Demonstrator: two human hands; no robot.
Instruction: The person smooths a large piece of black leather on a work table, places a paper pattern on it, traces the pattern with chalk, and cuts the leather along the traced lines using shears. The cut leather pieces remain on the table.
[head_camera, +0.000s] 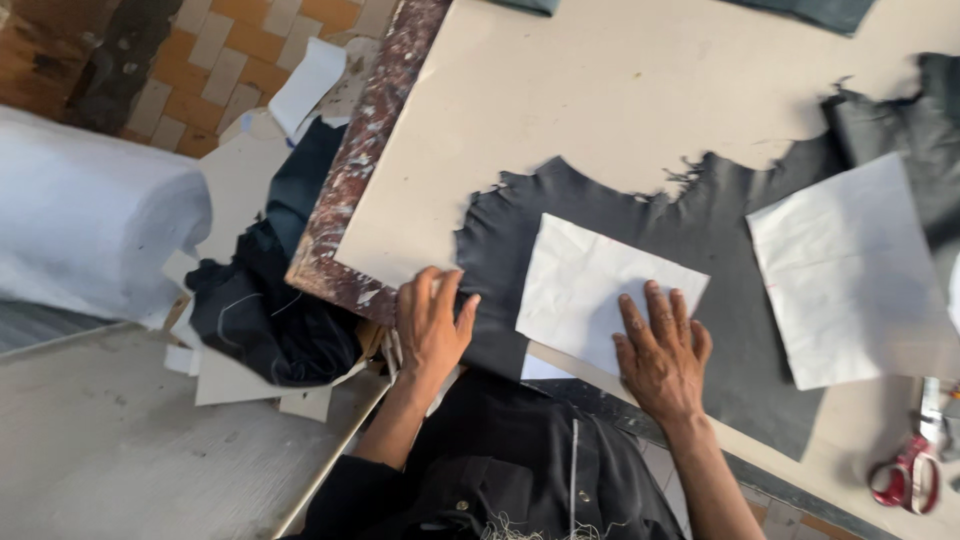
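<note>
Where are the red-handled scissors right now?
The red-handled scissors lie at the lower right corner of the head view, on the beige table, just below the large white paper sheet and well right of the right hand.

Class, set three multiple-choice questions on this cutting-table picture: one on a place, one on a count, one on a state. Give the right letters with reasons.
1. Where do the red-handled scissors lie?
A. At the table's right edge
B. On the tiled floor
C. Under the left hand

2. How many white paper pattern pieces lie on the dark ragged-edged leather sheet?
A. None
B. Two
C. Five

3. How is the right hand placed?
A. Closed round the scissors
B. Lifted clear of the table
C. Flat, fingers spread, on the nearer white paper piece

Answers: 1 A, they rest on the beige tabletop at far right. 2 B, the nearer piece and a larger white paper piece to its right. 3 C, the palm presses the paper; the left hand rests at the leather's edge.
</note>
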